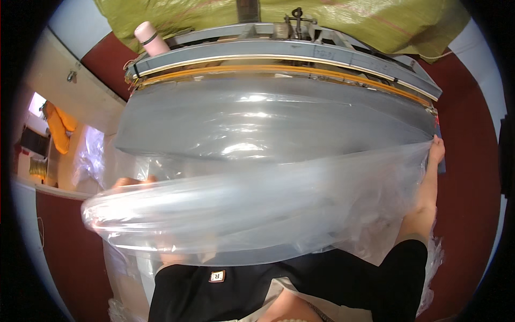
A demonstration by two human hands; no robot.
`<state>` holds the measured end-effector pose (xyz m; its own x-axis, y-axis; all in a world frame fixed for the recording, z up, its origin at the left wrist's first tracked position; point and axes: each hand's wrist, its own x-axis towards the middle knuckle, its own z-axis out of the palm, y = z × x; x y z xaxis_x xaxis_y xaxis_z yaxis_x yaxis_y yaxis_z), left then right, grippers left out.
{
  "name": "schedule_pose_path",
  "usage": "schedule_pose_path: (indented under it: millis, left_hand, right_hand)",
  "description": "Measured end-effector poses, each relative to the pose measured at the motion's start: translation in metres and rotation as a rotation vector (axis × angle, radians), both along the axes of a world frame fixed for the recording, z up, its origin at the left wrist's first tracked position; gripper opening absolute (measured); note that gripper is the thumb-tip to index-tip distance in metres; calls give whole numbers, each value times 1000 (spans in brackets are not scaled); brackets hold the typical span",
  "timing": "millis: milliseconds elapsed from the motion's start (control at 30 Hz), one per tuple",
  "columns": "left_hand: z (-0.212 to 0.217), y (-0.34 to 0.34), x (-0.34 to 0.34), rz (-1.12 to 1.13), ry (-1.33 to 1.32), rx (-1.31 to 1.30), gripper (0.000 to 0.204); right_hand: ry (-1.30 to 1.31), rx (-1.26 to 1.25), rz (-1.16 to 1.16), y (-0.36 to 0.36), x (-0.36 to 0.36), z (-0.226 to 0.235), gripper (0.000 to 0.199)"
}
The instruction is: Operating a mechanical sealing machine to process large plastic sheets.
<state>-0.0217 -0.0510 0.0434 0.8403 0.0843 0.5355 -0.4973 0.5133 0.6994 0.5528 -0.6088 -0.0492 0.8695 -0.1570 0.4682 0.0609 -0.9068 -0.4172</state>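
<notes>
A wide clear plastic sheet (268, 201) stretches across in front of my body, its near part bowed and glossy. My right hand (437, 151) is closed on the sheet's far right corner, at the right edge of a grey work surface (188, 115). At the left, my left hand (134, 183) grips the sheet's other end. Its fingers show above the film, while the rest is blurred and seen only through the plastic. More shiny film lies over the grey surface.
Behind the work surface runs a grey metal frame (214, 51) with an orange strip (279, 68) along it. A pink bottle (151, 38) stands at its left end. Yellow-green woven sheeting (365, 21) hangs behind. At left is a door (75, 80); crumpled film hangs below the bench.
</notes>
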Motion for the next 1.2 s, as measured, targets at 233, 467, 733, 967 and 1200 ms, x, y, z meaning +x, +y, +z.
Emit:
schedule_pose_path:
  millis: [233,467,733,967,1200]
  left_hand:
    - [-62,-86,-114,586,168,-101,27]
    - [-66,77,-111,1140,320,-233,26]
    - [148,162,-122,2419,797,1320,17]
    - [53,75,29,1035,305,2052,52]
    - [-54,71,-25,1022,877,1822,48]
  right_hand:
    - [8,10,-24,0,3,-4,40]
    - [-54,-45,-47,-12,10,-11,43]
    - [9,-70,55,10,8,-12,42]
    - [-89,-94,-40,-19,7,-14,42]
    - [75,-231,-152,-33,-24,3,40]
